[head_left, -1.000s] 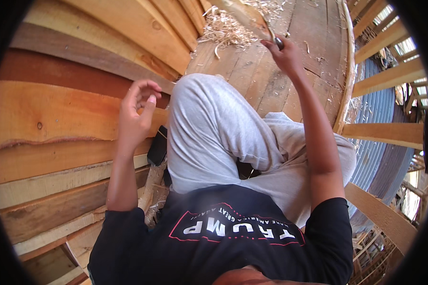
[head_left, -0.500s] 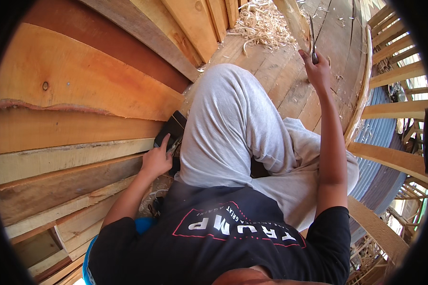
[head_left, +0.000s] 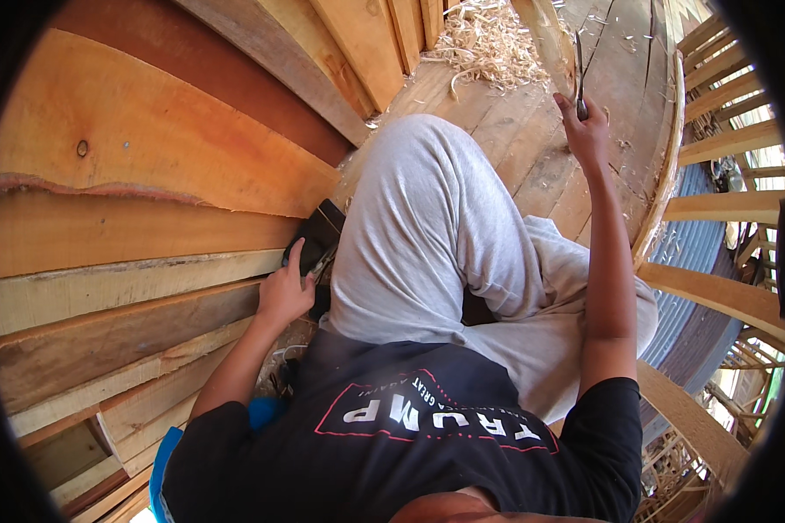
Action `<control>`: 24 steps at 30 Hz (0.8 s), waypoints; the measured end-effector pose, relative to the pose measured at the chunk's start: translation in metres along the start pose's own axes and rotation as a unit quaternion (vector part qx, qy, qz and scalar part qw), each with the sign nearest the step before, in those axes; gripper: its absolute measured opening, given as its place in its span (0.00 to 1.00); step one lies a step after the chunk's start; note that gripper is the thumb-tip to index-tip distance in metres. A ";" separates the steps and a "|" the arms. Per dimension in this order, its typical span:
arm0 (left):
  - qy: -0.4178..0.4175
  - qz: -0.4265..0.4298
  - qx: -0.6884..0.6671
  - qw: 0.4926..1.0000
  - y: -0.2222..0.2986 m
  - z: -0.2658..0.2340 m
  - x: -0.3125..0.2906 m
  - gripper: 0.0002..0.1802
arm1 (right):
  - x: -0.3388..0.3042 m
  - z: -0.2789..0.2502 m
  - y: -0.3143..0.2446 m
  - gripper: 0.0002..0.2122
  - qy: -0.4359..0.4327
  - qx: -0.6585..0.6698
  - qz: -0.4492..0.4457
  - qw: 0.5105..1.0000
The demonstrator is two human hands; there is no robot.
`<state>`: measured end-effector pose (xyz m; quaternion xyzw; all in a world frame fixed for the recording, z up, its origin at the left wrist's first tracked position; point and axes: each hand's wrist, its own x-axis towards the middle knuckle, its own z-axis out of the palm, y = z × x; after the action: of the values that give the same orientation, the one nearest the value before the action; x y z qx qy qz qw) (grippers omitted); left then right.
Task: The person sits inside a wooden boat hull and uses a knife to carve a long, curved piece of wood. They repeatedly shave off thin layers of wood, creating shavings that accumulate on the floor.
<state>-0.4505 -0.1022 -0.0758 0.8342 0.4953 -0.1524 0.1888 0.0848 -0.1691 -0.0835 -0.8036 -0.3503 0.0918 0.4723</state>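
Observation:
At the upper right, my right hand (head_left: 587, 135) grips a knife (head_left: 581, 103) by its dark handle, the thin blade pointing away from me. Close to the blade is a pale length of wood (head_left: 548, 39), cut off by the top edge; whether they touch I cannot tell. Left of my raised knee, my left hand (head_left: 283, 295) rests against a black, pouch-like thing (head_left: 321, 228), index finger stretched along it and thumb apart. Its other fingers are mostly hidden.
Curly wood shavings (head_left: 488, 48) are heaped on the plank floor (head_left: 510, 144) ahead. Stacked boards (head_left: 139, 166) line my left side. On the right, a wooden edge strip (head_left: 670, 170) borders the floor, with slats (head_left: 724, 207) and blue corrugated sheeting (head_left: 682, 253) beyond.
My right hand and the knife have shifted very slightly right, with the blade more upright in the picture. The black thing is tilted up a little beside my left hand.

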 end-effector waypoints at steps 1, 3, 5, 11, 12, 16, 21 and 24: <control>0.003 -0.002 -0.004 1.000 -0.001 0.000 -0.001 0.40 | 0.000 0.000 0.000 0.15 0.000 -0.006 0.007 1.000; 0.003 -0.005 -0.011 1.000 -0.003 -0.002 -0.002 0.40 | 0.001 0.001 0.003 0.15 0.005 -0.006 0.002 1.000; -0.002 -0.008 -0.016 1.000 -0.004 -0.004 -0.002 0.40 | 0.002 0.002 0.007 0.15 0.008 -0.008 -0.004 1.000; -0.007 -0.011 -0.041 0.999 -0.004 -0.006 -0.001 0.39 | 0.003 0.005 0.008 0.14 0.012 0.010 0.007 1.000; -0.007 -0.010 -0.042 0.999 -0.005 -0.005 -0.001 0.39 | 0.001 0.004 0.005 0.14 0.012 0.006 0.007 1.000; -0.014 -0.013 -0.047 0.999 -0.005 -0.004 0.001 0.39 | 0.000 0.003 0.001 0.20 0.013 -0.026 0.003 1.000; -0.026 -0.021 -0.044 0.998 -0.006 -0.002 0.002 0.39 | 0.001 0.002 0.005 0.21 0.013 -0.030 0.008 0.999; -0.028 -0.020 -0.044 0.998 -0.008 0.002 0.002 0.40 | 0.000 0.003 0.002 0.21 0.011 -0.032 0.005 0.999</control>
<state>-0.4570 -0.0981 -0.0799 0.8102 0.5131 -0.1574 0.2359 0.0844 -0.1676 -0.0869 -0.8213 -0.3436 0.0744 0.4494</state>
